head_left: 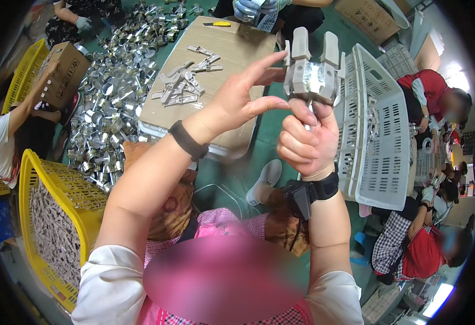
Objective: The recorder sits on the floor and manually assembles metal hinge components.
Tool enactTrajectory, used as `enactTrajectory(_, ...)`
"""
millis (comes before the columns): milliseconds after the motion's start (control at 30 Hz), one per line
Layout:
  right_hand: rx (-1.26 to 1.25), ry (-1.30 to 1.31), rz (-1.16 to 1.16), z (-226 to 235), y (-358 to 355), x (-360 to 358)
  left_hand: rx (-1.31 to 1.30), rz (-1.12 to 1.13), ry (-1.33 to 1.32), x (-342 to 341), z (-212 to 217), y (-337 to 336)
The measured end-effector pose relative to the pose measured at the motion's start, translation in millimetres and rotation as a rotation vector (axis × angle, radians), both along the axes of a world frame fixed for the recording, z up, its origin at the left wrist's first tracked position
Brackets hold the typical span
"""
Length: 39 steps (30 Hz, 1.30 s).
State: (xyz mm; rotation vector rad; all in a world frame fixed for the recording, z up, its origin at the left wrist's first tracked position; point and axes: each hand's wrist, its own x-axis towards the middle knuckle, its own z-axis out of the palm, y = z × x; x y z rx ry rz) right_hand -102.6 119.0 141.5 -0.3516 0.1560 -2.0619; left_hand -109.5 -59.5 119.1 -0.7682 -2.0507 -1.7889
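Observation:
My right hand (308,138) is closed, with thumb and forefinger pinching the underside of a grey plastic assembly (314,76). That assembly has several upright prongs and a shiny, clear-looking patch in its middle. A thin bright stem shows below it, between my fingers. My left hand (240,95) is open beside it, thumb and fingers spread, the fingertips at or touching its left side. Loose grey plastic clip-like parts (180,86) lie on a cardboard-topped table (232,59) beyond my left forearm.
Shiny metal cup-shaped parts (113,92) are heaped on the floor at left. A yellow crate (64,179) of small grey parts stands near left; white crates (381,135) stand at right. A yellow cutter (217,24) lies on the table's far edge. Several people work around me.

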Motion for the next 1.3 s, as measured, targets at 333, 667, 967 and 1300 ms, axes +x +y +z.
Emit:
enactTrajectory(333, 0.560, 0.076, -0.227, -10, -2, 3, -0.173, 0.152, 0.250, 1, 12, -3)
enactTrajectory(667, 0.476, 0.114, -0.206, -5, -5, 6, -0.296, 0.302, 0.438, -2, 13, -4)
enactTrajectory(967, 0.145, -0.023, -0.024, 3, 7, -3, -0.208, 0.249, 0.214, -3, 2, -5)
enactTrajectory(1300, 0.172, 0.079, -0.010, 5, 4, 0, -0.104, 0.103, 0.205, -2, 1, 5)
